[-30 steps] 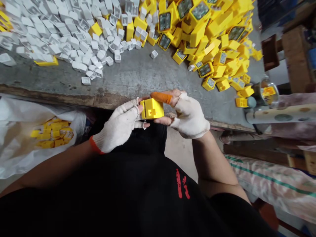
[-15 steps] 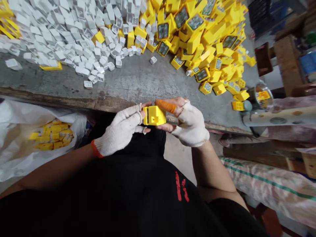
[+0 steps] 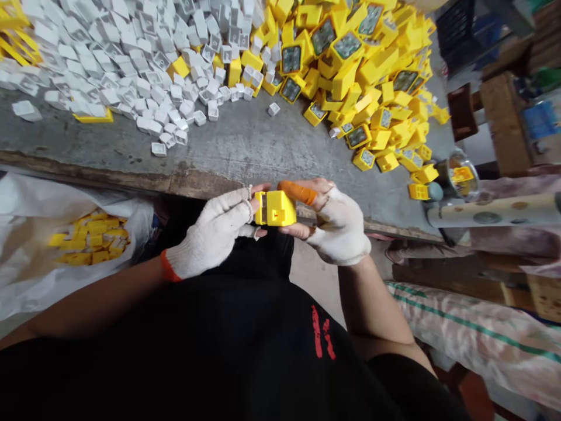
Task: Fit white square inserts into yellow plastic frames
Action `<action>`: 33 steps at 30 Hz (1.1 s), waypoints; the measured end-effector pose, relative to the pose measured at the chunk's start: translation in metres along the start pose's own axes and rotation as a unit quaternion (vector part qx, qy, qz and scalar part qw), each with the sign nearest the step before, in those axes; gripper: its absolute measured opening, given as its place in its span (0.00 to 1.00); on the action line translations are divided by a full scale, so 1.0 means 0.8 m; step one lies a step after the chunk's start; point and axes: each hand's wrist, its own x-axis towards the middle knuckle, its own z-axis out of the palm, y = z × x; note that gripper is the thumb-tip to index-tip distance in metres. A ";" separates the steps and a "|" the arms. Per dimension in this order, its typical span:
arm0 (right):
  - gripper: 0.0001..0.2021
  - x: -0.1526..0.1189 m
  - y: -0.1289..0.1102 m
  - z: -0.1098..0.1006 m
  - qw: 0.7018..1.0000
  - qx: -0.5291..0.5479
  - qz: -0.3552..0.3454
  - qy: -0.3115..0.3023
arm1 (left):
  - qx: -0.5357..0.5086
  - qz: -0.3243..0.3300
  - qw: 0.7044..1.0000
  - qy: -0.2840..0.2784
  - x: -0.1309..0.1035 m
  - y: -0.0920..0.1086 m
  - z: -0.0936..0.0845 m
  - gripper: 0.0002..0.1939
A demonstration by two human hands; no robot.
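Note:
A small yellow plastic box [image 3: 281,209] is held between my two hands just off the table's front edge. Its left end shows a slot-like opening, and a small raised part sits on its near side. My left hand [image 3: 217,228], in a white fingerless-tip glove with an orange cuff, grips the left end with its fingertips. Thumb and fingers of my right hand [image 3: 337,219], gloved in white with orange wrapping on one finger, close on the right end. What lies inside the box is mostly hidden.
On the grey table [image 3: 236,140] lie a heap of white plastic caps [image 3: 144,76] and a heap of yellow boxes [image 3: 372,76], some with grey inserts. A clear container [image 3: 464,175] stands at the right edge. A white sack [image 3: 26,234] with yellow pieces [image 3: 94,237] is at the left.
The yellow box has turned slightly in my fingers, so the opening at its left end looks wider. My right hand has lowered a little. The view has shifted slightly.

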 end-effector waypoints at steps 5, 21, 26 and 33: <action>0.29 -0.004 0.004 -0.005 0.999 -0.030 0.037 -0.024 | 0.007 -0.015 1.000 0.002 0.001 0.001 0.003 0.19; 0.28 -0.005 0.000 0.004 1.000 0.010 0.010 -0.003 | -0.021 0.003 1.000 -0.014 0.000 -0.005 -0.002 0.21; 0.30 -0.005 -0.003 -0.002 1.000 0.006 0.018 -0.001 | -0.008 -0.002 1.000 -0.013 0.001 -0.004 0.000 0.20; 0.29 -0.008 0.002 0.004 1.000 0.007 0.009 -0.016 | 0.007 -0.012 1.000 0.006 -0.006 -0.002 0.005 0.19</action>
